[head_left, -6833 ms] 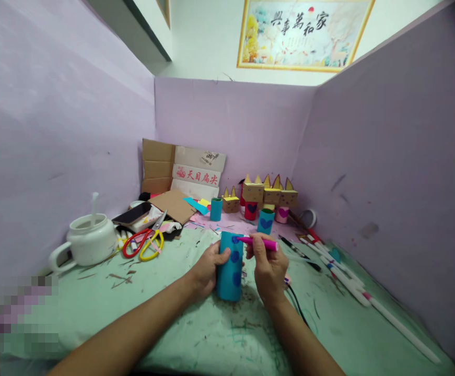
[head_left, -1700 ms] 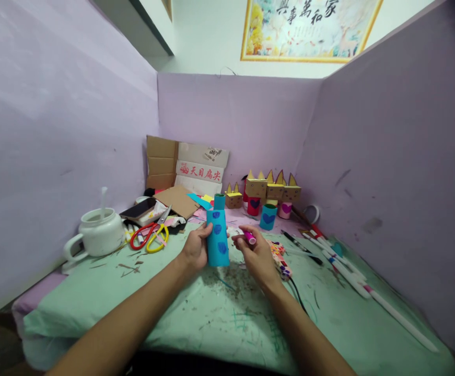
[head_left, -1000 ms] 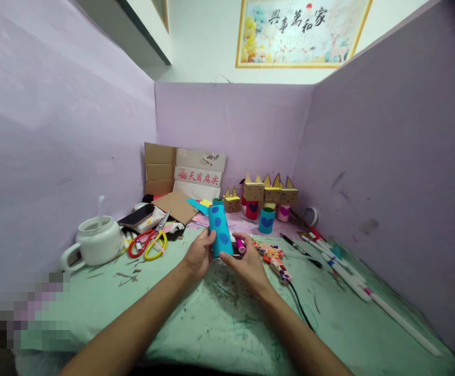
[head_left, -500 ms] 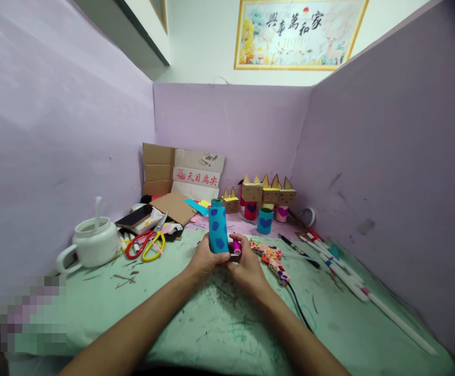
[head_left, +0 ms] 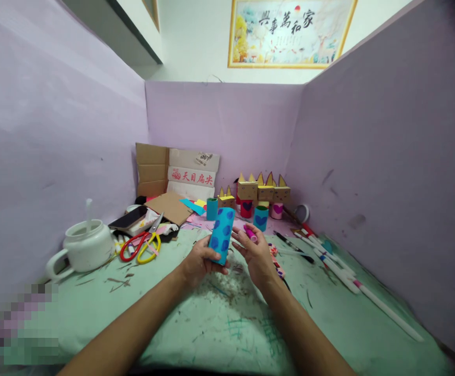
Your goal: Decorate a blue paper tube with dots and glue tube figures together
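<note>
Your left hand (head_left: 199, 260) grips the lower part of the blue tube (head_left: 222, 235), dark-spotted and tilted, above the green cloth (head_left: 196, 329); your right hand (head_left: 257, 256), just beside the tube, holds a magenta marker (head_left: 250, 233).

Cardboard (head_left: 178, 172) beyond left grip (head_left: 200, 259) reads 天目扁尖 in red; black marking (head_left: 203, 157) there unclear. Framed picture (head_left: 290, 34), farther, higher: 家和萬事興, right-to-left.

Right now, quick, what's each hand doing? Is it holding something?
Left hand: closed around the spotted blue tube.
Right hand: holding the pink marker, some fingers loosely spread.
</note>
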`<control>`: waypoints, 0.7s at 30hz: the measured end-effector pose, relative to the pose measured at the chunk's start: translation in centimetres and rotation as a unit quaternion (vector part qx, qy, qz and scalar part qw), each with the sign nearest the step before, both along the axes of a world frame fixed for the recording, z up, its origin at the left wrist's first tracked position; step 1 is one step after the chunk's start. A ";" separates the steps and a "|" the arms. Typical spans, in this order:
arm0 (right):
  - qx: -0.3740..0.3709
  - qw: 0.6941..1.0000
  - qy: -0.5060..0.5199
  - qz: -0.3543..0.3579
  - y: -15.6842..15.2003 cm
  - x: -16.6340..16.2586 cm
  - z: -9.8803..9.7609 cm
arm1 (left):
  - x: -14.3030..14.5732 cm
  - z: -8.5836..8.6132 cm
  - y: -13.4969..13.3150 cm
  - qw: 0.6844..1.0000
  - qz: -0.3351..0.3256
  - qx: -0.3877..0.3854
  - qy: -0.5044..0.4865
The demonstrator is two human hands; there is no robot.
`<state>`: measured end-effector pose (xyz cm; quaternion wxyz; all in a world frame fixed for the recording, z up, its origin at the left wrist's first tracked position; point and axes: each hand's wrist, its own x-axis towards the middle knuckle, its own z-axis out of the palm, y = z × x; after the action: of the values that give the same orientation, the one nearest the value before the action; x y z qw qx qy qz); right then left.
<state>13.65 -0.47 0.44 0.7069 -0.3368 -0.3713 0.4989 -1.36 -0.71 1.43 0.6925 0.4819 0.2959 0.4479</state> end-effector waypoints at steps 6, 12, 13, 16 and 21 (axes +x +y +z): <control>0.011 0.990 0.049 0.130 -0.3 0.1 0.7 | 0.5 -0.6 -0.5 0.996 -0.052 0.039 0.067; 0.031 0.997 0.060 0.043 0.7 0.3 -0.1 | 1.0 -1.0 -0.4 0.976 0.049 0.145 0.154; 0.032 0.998 0.048 0.026 0.9 0.3 -0.3 | 1.0 -1.1 -0.4 0.972 0.052 0.150 0.171; 0.030 0.999 0.016 -0.003 1.1 0.1 -0.7 | 1.1 -1.2 -0.4 0.971 0.048 0.148 0.179; 0.023 0.996 0.010 -0.085 0.8 0.6 -0.1 | 0.9 -0.9 -0.5 0.965 0.112 0.148 0.185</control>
<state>14.23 0.32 0.32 0.7578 -0.3459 -0.3458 0.4319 -0.45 -1.18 0.48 0.4923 0.6174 0.4013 0.4642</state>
